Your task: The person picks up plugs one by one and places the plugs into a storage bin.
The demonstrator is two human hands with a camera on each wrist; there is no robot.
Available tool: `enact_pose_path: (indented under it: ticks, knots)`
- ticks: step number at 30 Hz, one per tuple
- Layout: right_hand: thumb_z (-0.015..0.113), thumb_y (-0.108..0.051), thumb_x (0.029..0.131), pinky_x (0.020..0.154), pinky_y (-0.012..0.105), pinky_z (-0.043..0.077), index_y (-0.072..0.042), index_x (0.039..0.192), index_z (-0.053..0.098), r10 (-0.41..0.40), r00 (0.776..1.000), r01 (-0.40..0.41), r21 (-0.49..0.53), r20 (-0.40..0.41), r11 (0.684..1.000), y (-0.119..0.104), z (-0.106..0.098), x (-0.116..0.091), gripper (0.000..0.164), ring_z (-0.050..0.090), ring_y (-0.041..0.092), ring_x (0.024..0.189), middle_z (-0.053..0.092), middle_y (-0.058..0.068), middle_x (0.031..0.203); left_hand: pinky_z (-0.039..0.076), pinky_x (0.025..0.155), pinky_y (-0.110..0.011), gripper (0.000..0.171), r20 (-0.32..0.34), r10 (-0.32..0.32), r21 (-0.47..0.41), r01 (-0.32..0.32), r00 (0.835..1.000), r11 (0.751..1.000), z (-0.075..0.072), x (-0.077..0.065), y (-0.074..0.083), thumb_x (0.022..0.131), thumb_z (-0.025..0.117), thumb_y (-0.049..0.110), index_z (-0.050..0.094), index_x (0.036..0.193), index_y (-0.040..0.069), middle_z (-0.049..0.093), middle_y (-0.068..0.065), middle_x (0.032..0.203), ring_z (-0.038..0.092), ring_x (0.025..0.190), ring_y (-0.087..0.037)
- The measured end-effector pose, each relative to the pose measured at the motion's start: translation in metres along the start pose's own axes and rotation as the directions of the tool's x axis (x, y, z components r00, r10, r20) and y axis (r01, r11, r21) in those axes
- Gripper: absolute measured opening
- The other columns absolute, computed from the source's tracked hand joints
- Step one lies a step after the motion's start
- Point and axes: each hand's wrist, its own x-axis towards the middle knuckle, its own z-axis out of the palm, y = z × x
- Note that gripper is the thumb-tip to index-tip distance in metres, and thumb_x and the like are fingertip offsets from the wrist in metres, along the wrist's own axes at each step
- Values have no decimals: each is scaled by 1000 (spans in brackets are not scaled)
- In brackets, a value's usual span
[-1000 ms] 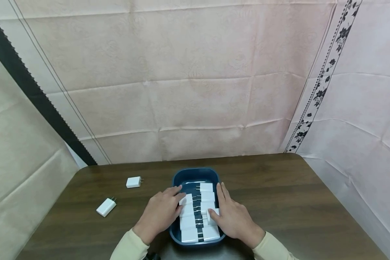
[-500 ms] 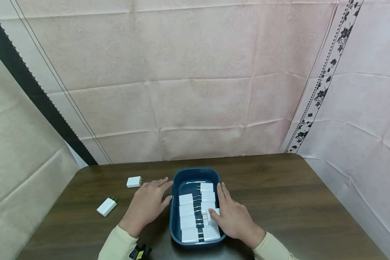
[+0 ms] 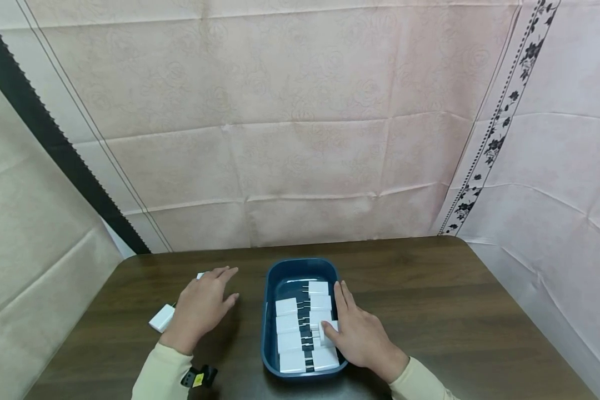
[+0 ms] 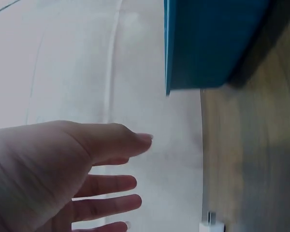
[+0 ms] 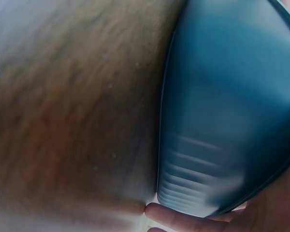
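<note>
My left hand (image 3: 200,303) is over the table at the left, its fingers spread and relaxed with nothing in them. Under its fingertips a white wall charger (image 3: 200,275) is mostly hidden. A second charger (image 3: 162,318) lies just left of my wrist, its prongs partly covered. In the left wrist view, one charger (image 4: 211,226) shows at the bottom edge, prongs up. My right hand (image 3: 360,336) holds the right wall of the blue plastic bin (image 3: 302,266), fingers along the outside. Its thumb reaches over the rim, against a charger (image 3: 321,336) lying on top of the right column.
Several white chargers (image 3: 291,361) lie in two columns inside the bin, prongs facing inward. The bin stands on a dark wooden table (image 3: 430,311). Pale cloth (image 3: 300,166) hangs behind and at both sides of it.
My left hand has left the bin's left side and moved left, up to the loose charger at the back. The right hand and the bin have stayed in place.
</note>
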Motion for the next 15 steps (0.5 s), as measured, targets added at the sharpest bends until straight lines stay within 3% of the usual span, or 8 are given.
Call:
enact_pose_path:
  ticks: [8,15]
  knots:
    - [49,-54,92,94,56,44,-5,155,14,-3,1000,3,-23,2,1000,0,-1,0,87,47,35,128,18,17,160,45,87,-61,60,81,-99,-69,104,992,992,-6,-4,-41,82,71,29,54,134,5,55,-25,131,55,113,-42]
    - [48,-55,92,93,55,45,-5,155,14,-4,1000,5,-46,7,999,0,-1,0,87,48,35,127,17,18,160,44,84,-63,66,188,-195,-67,211,963,975,-8,-9,-72,80,73,32,51,134,1,50,-33,131,51,114,-48]
